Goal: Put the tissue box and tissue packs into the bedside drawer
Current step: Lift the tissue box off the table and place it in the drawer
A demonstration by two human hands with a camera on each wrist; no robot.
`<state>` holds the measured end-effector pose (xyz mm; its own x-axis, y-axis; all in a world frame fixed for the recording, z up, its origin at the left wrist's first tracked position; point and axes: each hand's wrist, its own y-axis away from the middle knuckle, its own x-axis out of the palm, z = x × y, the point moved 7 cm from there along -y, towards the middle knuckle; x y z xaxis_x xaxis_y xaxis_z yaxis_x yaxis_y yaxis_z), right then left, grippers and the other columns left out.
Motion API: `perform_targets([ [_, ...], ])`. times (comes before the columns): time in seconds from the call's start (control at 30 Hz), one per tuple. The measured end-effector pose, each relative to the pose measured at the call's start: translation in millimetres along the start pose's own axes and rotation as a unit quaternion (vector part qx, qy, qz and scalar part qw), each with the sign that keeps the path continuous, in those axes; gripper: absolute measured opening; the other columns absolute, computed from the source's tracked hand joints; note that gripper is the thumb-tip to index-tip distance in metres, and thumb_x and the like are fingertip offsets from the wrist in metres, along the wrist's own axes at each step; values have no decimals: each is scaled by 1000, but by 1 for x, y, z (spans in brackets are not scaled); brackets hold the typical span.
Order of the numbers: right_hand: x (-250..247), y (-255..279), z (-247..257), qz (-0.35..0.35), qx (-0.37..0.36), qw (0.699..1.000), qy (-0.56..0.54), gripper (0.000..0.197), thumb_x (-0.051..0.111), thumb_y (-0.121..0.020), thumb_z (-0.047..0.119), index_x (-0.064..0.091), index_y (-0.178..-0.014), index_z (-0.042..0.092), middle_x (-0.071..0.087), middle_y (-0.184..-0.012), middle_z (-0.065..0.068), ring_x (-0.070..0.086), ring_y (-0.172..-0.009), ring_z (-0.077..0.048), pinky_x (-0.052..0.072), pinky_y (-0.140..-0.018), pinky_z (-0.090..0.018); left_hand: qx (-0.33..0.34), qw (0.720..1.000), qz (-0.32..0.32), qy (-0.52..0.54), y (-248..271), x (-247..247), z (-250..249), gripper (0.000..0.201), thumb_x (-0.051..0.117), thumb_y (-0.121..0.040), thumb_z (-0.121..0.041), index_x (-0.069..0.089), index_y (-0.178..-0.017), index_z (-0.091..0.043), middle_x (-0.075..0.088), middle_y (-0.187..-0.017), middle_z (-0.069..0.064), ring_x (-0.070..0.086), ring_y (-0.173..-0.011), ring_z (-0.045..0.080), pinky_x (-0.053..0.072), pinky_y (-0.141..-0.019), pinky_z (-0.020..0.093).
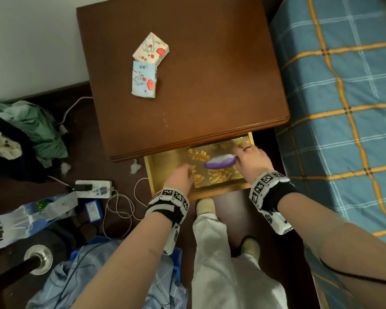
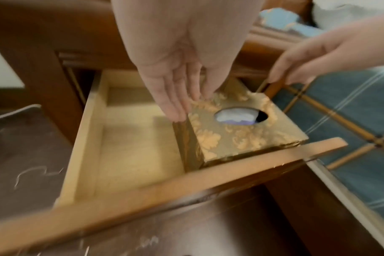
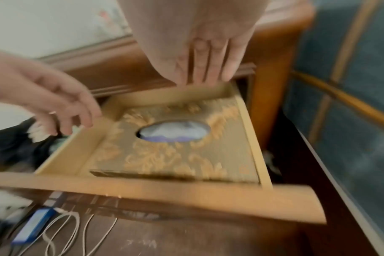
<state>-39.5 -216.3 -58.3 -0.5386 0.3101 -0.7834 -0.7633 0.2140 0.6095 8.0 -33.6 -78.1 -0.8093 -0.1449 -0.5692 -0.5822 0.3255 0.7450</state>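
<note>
The left hand is at the near end of the gold tissue box. Its fingers are straight and flat, and they touch the box's left top edge without gripping it. The right hand is at the box's far right side with the fingers relaxed and spread; it holds nothing.

The box lies flat in the right part of the open drawer, its right side against the drawer's right wall, and the left part of the drawer is free. It is gold with a leaf pattern and has an oval opening with a white and purple tissue.

The two tissue packs lie on the nightstand near its far left corner, touching each other, beyond both hands. One is pink, one light blue, both with red hearts. The blue one's long side runs far to near. I judge the left hand is nearer to them.
</note>
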Motion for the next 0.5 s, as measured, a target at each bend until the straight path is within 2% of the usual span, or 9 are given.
perform_targets([
  [0.07, -36, 7, 31, -65, -99, 992, 49, 22, 61, -82, 21, 65, -103, 17, 71, -101, -9, 66, -97, -28, 52, -80, -33, 53, 997, -24, -48, 14, -23, -16, 24, 44, -95, -23, 59, -111, -16, 69, -110, 9, 65, -96, 26, 53, -79, 34],
  [0.1, -55, 11, 44, -94, -134, 984, 68, 16, 69, -73, 22, 69, -89, 18, 74, -83, -5, 70, -79, -26, 55, -67, -30, 78, 994, -48, -58, 20, -38, -24, 23, 42, -96, -26, 60, -108, -17, 69, -106, 7, 65, -92, 25, 51, -73, 32],
  [0.13, -73, 14, 54, -126, -165, 976, 67, 13, 70, -70, 20, 70, -83, 18, 73, -75, -3, 70, -71, -26, 55, -61, -30, 96, 991, -81, -51, 25, -56, -30, 22, 43, -96, -27, 60, -106, -18, 68, -105, 5, 64, -92, 24, 50, -71, 32],
  [0.17, -87, 13, 63, -128, -189, 973, 45, 15, 65, -74, 18, 69, -88, 16, 74, -80, -5, 70, -75, -28, 55, -65, -33, 107, 986, -121, -29, 28, -77, -34, 21, 44, -95, -27, 60, -107, -18, 67, -107, 4, 64, -94, 23, 51, -73, 33],
  [0.2, -102, 8, 71, -123, -196, 973, 14, 21, 58, -81, 17, 67, -99, 14, 73, -95, -8, 68, -88, -30, 53, -76, -37, 109, 981, -163, -5, 28, -99, -34, 21, 46, -94, -27, 59, -108, -18, 64, -108, 3, 62, -96, 23, 51, -76, 35],
  [0.27, -130, -11, 83, -113, -183, 976, 1, 34, 48, -91, 18, 55, -124, 15, 60, -127, -8, 54, -116, -31, 41, -97, -41, 96, 967, -237, 24, 21, -142, -32, 22, 49, -93, -25, 58, -111, -17, 60, -112, 4, 59, -102, 23, 51, -80, 37],
  [0.3, -142, -24, 88, -117, -178, 977, 3, 39, 46, -93, 19, 48, -131, 16, 52, -137, -6, 47, -124, -29, 36, -103, -41, 84, 960, -266, 25, 15, -161, -31, 25, 50, -92, -25, 57, -114, -16, 58, -116, 6, 57, -106, 24, 50, -83, 39],
  [0.4, -177, -66, 112, -131, -179, 975, -1, 50, 46, -92, 17, 35, -141, 20, 36, -150, -4, 36, -135, -27, 31, -110, -41, 28, 947, -317, 31, -11, -209, -26, 41, 55, -90, -26, 49, -128, -12, 47, -134, 10, 47, -120, 28, 45, -98, 40],
  [0.5, -198, -110, 137, -121, -183, 976, -14, 54, 42, -92, 10, 29, -145, 19, 27, -156, -3, 31, -139, -28, 31, -111, -43, -24, 946, -303, 110, -41, -234, -18, 52, 56, -89, -20, 40, -138, -11, 39, -143, 12, 39, -128, 30, 36, -108, 40],
])
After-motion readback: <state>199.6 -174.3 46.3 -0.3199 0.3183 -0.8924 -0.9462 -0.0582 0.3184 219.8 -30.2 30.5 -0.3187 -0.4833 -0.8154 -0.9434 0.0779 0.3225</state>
